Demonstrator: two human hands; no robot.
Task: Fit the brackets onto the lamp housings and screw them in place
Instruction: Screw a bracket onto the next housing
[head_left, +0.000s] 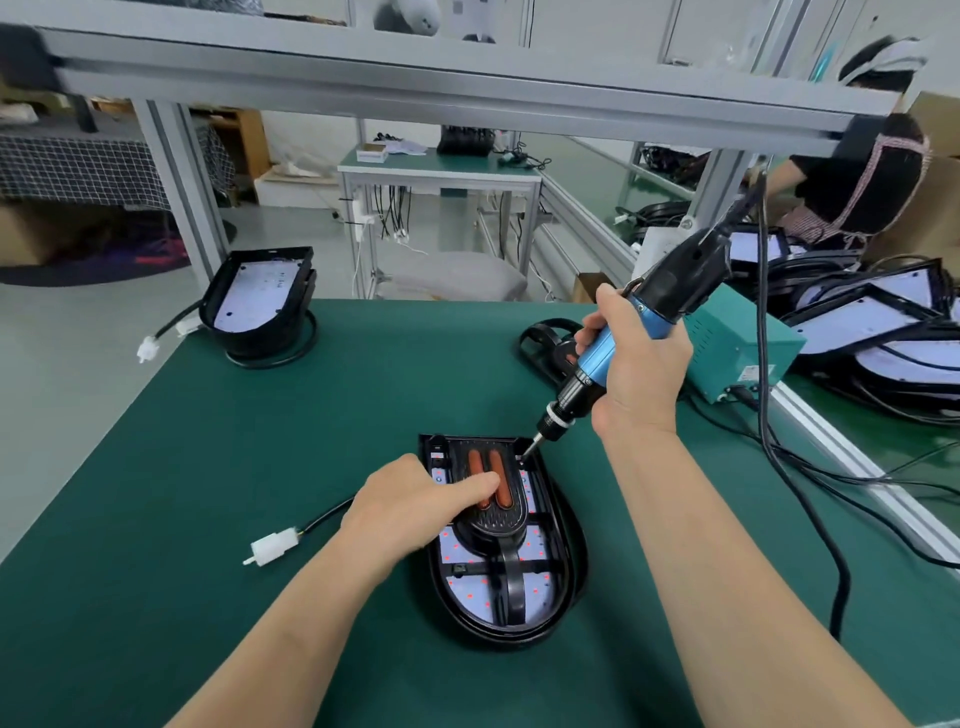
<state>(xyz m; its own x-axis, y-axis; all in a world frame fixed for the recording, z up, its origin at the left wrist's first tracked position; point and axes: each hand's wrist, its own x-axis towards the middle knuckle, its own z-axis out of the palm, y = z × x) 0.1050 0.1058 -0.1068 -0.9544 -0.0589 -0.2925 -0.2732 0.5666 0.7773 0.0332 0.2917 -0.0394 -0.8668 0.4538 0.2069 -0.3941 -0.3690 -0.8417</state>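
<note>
The right hand (639, 358) is wrapped firmly round the blue barrel of an electric screwdriver (615, 345). The tool leans down and to the left, and its bit meets the far right corner of the bracket (493, 519). The left hand (410, 504) presses down on the bracket from the left, with one finger laid straight across two orange strips (475, 462); its other fingers are tucked out of sight.

The bracket is black, with a ribbed oval pad and a narrow stem, and it sits inside the lamp housing (452, 621). The housing is a black shell, flat at one end and rounded at the other, lined with a white board dotted with red points. It lies open side up on the green mat (208, 467). Its long axis runs away from the person, flat end far and rounded end near. The bracket's stem points toward the rounded end.

A black cable leaves the housing's left side and ends in a white plug (270, 551). Far to the left beyond the housing, a second housing (260, 301) stands tilted on its own coiled cable. To the far right of the housing sits a green box (737, 343); its small label is too blurred to read. Past the box lies a heap of more housings (883, 322).
</note>
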